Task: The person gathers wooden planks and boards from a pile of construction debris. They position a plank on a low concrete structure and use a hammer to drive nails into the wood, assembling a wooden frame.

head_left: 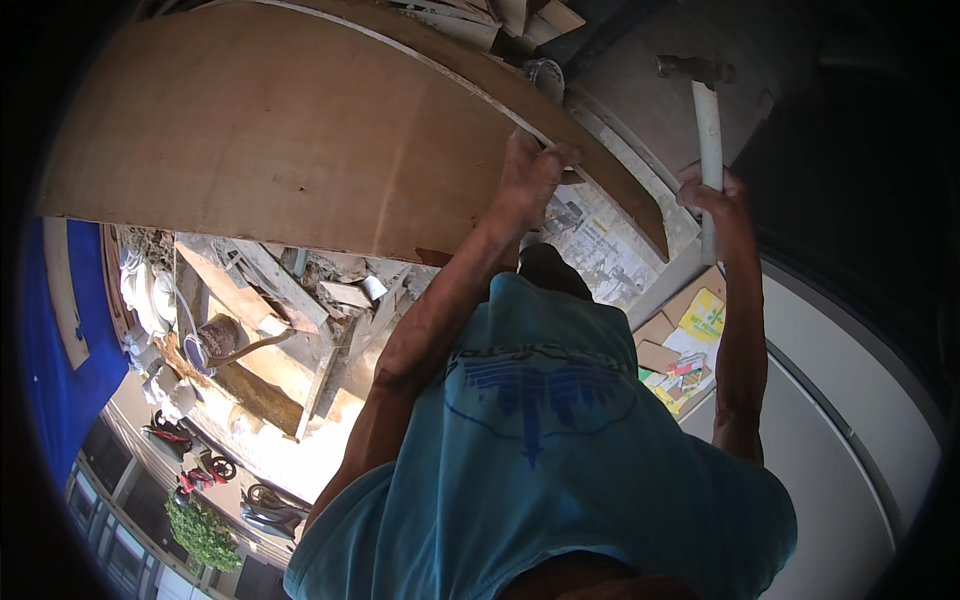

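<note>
A head-worn fisheye camera looks steeply down, close above the teal T-shirt [540,430]. Its wide circle takes in the left hand [532,180] and right hand [733,207].

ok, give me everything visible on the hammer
The hammer has a dark, metal-looking head set crosswise on a straight, whitish handle with some darker marks; the handle's material is unclear. It is held to the right of the brown panel, head toward the top of the picture. The right hand grips the lower handle, whose butt shows past the grip. Nothing else visibly touches it.
</note>
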